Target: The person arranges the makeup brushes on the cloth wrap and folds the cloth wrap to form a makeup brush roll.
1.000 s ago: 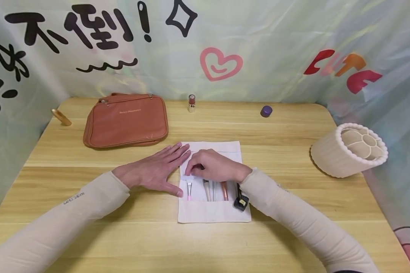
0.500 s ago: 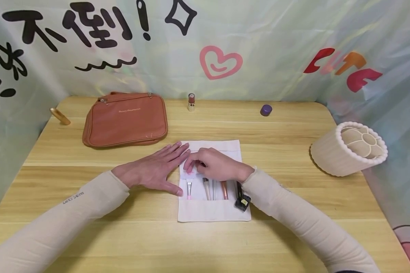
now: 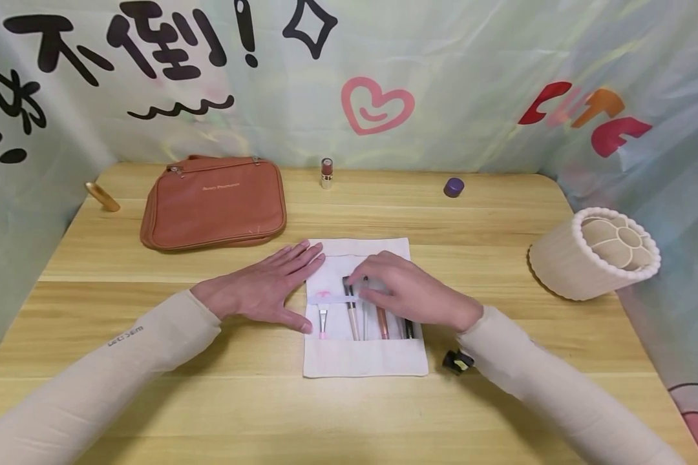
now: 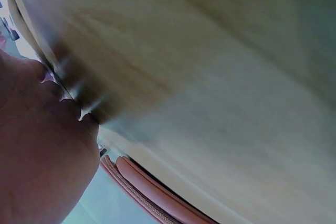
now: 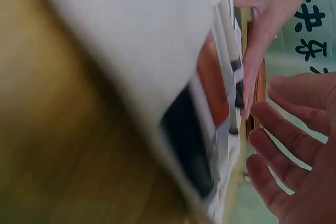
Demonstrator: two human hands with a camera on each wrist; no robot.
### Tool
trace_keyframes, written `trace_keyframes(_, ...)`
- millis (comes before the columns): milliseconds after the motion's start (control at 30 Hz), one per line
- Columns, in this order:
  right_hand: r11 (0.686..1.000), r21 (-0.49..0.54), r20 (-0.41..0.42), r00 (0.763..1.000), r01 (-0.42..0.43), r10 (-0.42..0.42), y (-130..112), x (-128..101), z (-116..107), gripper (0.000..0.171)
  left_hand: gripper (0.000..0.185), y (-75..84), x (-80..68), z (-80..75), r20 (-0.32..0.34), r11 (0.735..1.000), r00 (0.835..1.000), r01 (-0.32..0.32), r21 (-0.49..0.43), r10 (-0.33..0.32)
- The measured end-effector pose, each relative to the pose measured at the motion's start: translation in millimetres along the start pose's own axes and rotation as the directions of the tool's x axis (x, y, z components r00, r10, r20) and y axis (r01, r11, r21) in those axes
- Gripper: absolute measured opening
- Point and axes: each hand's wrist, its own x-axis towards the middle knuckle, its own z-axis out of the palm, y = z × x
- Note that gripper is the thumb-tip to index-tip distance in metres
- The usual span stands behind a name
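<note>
A white cloth brush roll lies unrolled on the table. My left hand rests flat and spread at its left edge, fingertips on the cloth. Over the roll's right half hovers my right hand, fingers relaxed; the right wrist view shows nothing in that hand. A pink makeup brush stands in the left of the pocket, under a pale strap. Beside it are a beige-handled brush with a dark top, a copper-coloured one, and a dark item at the right.
A brown cosmetic bag lies behind my left hand, with a gold tube at its left. A lipstick and a purple lid stand at the back. A cream lampshade sits at the right.
My right hand has left the strap above the pink brush and moved right across the roll, uncovering the pink brush's tip and the beige brush's dark top. The left hand stays in place.
</note>
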Motion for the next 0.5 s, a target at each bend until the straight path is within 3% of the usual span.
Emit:
trace_keyframes(100, 0.997, -0.074, -0.014, 1.000, -0.006, 0.005, 3, -20, -4, 0.037, 0.126, 0.2, 0.5, 1.3, -0.002, 1.000, 1.000, -0.002, -0.001, 0.002)
trace_keyframes(333, 0.975, -0.188, 0.066, 0.989, -0.118, 0.133, 9, -64, -6, 0.098, 0.125, 1.5, 1.7, 0.5, -0.005, 1.000, 1.000, -0.017, 0.004, 0.017)
trace_keyframes(500, 0.967, -0.192, 0.124, 0.973, -0.169, 0.195, 12, -75, -3, 0.110, 0.126, 3.8, 3.7, -3.8, 0.020, 1.000, 1.000, -0.019, 0.018, 0.019)
